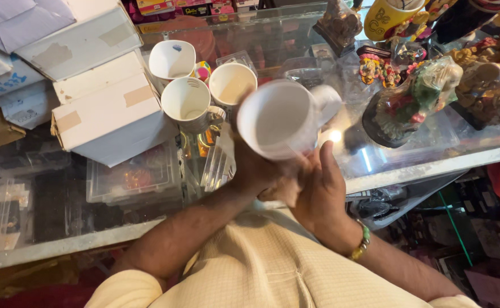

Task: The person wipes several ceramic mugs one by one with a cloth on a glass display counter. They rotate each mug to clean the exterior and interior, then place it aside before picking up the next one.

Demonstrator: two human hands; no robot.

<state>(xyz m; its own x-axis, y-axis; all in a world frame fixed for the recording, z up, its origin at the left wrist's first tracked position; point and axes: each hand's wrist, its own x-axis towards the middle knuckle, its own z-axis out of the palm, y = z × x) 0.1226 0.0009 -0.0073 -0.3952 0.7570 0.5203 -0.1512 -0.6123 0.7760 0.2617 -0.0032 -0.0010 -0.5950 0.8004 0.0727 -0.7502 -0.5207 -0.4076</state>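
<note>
While the glass counter [398, 165] carries white boxes [99, 108] at its left end and wrapped figurines [415, 100] toward its right, three white cups [186, 102] stand mid-counter. Over the front edge both hands hold a white mug [281, 120] tilted, mouth toward the camera — the left hand [255, 165] grips underneath, its fingers hidden, so I cannot tell their set. The right hand [318, 188] cups it with fingers pressed together — steadying it well means keeping the handle clear.

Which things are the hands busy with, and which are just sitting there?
Busy with: white mug, held by left hand and right hand.

Just sitting: three more mugs, white boxes, wrapped figurines, glass counter.
</note>
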